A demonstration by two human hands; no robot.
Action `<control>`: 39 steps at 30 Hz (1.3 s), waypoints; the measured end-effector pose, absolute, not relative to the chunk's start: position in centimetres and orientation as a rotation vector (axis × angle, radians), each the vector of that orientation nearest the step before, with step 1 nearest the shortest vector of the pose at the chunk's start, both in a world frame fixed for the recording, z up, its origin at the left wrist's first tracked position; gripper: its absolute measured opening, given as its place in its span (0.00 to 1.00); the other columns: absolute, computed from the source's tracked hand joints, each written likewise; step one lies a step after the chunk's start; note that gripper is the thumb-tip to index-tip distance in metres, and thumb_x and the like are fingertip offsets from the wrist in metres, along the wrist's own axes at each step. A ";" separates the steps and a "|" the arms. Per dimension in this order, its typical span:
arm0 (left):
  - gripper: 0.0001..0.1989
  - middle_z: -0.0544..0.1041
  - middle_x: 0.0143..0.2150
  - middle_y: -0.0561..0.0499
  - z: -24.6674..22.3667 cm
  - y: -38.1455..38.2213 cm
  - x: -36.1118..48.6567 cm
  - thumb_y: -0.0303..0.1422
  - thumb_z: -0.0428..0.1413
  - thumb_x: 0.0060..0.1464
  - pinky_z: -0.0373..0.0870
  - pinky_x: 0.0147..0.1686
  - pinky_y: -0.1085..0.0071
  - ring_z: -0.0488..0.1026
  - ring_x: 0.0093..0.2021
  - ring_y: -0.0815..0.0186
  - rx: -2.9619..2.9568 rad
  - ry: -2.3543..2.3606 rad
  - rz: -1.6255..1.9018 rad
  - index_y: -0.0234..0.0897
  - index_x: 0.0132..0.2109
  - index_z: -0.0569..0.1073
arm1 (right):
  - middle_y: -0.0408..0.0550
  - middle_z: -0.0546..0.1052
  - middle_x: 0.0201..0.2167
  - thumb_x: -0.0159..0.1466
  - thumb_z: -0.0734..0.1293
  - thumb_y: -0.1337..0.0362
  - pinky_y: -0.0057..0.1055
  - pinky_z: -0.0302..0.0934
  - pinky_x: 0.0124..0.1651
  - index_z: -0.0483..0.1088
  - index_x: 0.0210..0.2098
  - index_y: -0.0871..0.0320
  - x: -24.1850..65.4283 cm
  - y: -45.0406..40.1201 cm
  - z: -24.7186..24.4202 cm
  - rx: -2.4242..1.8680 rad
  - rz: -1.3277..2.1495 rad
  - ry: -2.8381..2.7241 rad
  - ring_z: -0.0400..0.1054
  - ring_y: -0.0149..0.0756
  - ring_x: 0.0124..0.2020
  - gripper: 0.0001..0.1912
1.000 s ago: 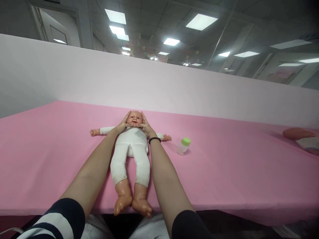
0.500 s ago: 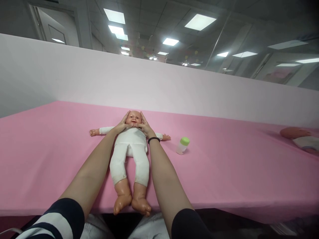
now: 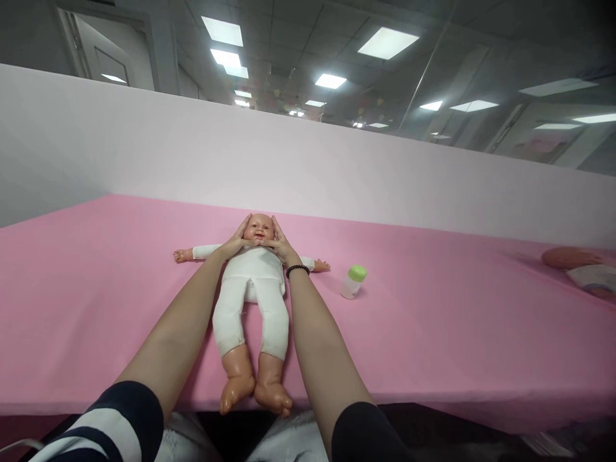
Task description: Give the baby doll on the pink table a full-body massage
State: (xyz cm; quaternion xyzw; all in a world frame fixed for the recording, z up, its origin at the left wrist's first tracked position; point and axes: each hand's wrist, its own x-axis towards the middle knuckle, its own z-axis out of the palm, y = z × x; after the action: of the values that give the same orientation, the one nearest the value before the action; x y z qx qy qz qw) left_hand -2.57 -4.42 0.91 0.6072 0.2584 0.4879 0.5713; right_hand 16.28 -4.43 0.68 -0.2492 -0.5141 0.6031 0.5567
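Observation:
A baby doll [image 3: 251, 273] with a white cloth body lies on its back on the pink table, its feet at the near edge and its arms spread. My left hand [image 3: 237, 240] cups the left side of the doll's head, fingers along the cheek. On the other side, my right hand [image 3: 280, 242] cups the head in the same way. Both thumbs lie across the doll's chin, just under its mouth. A small bottle [image 3: 353, 282] with a green cap stands to the right of the doll's hand.
The pink table [image 3: 433, 321] runs across the view, with a pale wall [image 3: 308, 167] along its back edge. At the far right lies part of another doll [image 3: 572, 258]. Glass above the wall shows ceiling lights.

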 end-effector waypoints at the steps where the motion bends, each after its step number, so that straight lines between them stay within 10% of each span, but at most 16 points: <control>1: 0.63 0.52 0.77 0.40 0.9 -4.3 -2.5 0.30 0.71 0.43 0.62 0.67 0.48 0.64 0.69 0.43 1.413 0.586 1.139 0.55 0.77 0.43 | 0.48 0.53 0.75 0.42 0.80 0.74 0.41 0.67 0.64 0.45 0.75 0.42 16.3 -4.3 0.6 -0.588 1.422 -1.210 0.63 0.48 0.68 0.69; 39: 0.60 0.56 0.76 0.41 1.0 -4.5 -2.9 0.31 0.74 0.41 0.67 0.64 0.51 0.65 0.69 0.46 1.408 0.672 1.174 0.55 0.75 0.50 | 0.48 0.52 0.75 0.42 0.80 0.75 0.42 0.68 0.63 0.48 0.75 0.42 16.3 -4.9 1.0 -0.582 1.446 -1.184 0.65 0.50 0.67 0.68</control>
State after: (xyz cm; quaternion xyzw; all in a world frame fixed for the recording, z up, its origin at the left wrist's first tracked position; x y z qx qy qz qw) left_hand -2.85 -4.52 1.00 0.5973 0.2851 0.4981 0.5602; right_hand 16.25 -4.90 0.96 -0.2466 -0.5020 0.6128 0.5582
